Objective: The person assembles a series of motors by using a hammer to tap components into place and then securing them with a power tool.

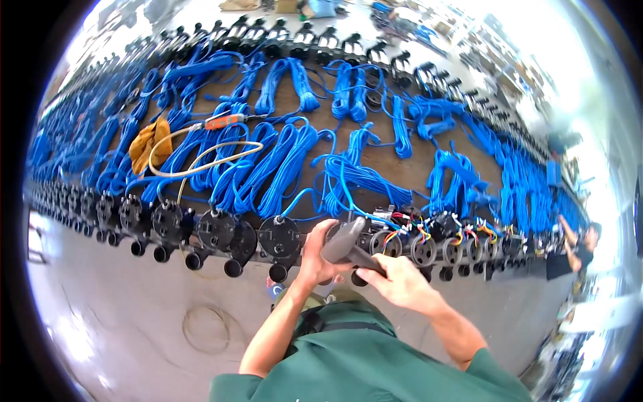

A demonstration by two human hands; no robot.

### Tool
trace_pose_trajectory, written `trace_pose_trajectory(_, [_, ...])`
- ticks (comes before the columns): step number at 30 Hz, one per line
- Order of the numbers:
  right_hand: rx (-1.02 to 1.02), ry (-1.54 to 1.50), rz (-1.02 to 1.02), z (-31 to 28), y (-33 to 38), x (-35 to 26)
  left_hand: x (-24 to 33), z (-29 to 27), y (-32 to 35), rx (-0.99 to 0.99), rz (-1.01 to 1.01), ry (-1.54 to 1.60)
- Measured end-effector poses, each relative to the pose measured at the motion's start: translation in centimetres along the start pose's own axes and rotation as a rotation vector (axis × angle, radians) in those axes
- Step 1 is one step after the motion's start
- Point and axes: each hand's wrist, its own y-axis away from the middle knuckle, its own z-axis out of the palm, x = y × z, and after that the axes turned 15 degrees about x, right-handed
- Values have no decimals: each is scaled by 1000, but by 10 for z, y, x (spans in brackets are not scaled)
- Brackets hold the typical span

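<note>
Both hands grip the grey power tool, left hand and right hand fingers wrapped tight; pumps left look capped, right ones wait open-wired.

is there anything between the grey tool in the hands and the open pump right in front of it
Nothing visible. Both the left hand and the right hand grip the grey power tool, whose tip sits right at the open pump with coloured wires, with no cable or part between them.
</note>
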Motion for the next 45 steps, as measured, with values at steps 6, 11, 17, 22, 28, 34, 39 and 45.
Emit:
trace_pose_trajectory(6, [432, -129, -149, -30, 22, 6, 6, 10, -5, -10, -3, -51])
trace_pose_trajectory(11, [216, 190, 62, 3, 13, 59, 4, 10, -5, -33, -9, -15])
trace_pose_trajectory(17, [339, -206, -232, -9, 8, -8, 1, 2, -3, -66, 81, -67])
trace_pose_trajectory(22, [189, 64, -68, 37, -9, 31, -3, 9, -7, -82, -81, 55])
trace_pose_trajectory(28, [223, -302, 112, -26, 25, 50, 22, 3, 8, -48, -11, -196])
trace_pose_trajectory(34, [279, -465, 393, 3, 58, 110, -40, 1, 88, -118, -1025, -370])
trace_pose_trajectory(39, [160, -592, 524, 47, 76, 143, -102, 22, 126, -64, -609, -257])
trace_pose_trajectory(45, [123, -625, 547, 38, 69, 144, -100, 27, 129, 4, -593, -189])
